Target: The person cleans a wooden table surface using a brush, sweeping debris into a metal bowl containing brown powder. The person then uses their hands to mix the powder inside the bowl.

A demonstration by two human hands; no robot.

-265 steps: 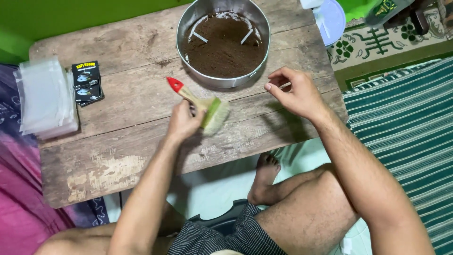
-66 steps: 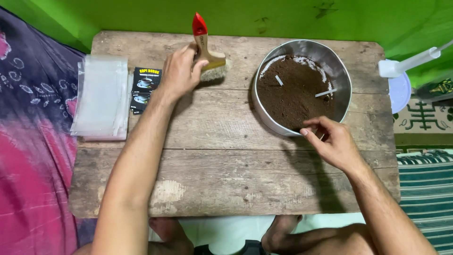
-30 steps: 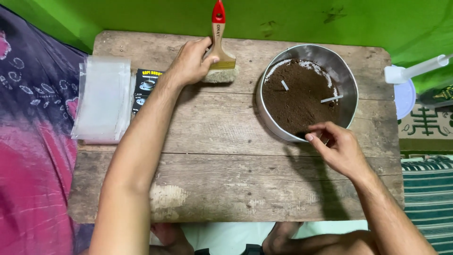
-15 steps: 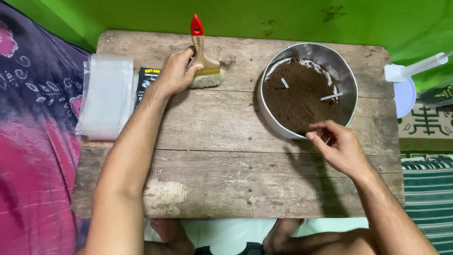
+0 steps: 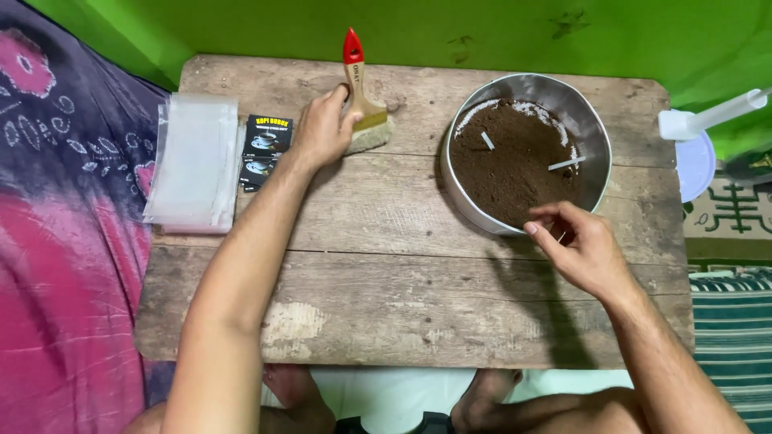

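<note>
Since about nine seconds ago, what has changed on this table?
The left hand carried the red-handled wooden brush from the near edge to the far edge, still gripping it. The right hand stayed at the round metal pan of brown powder; the clear plastic bags are unmoved.
</note>
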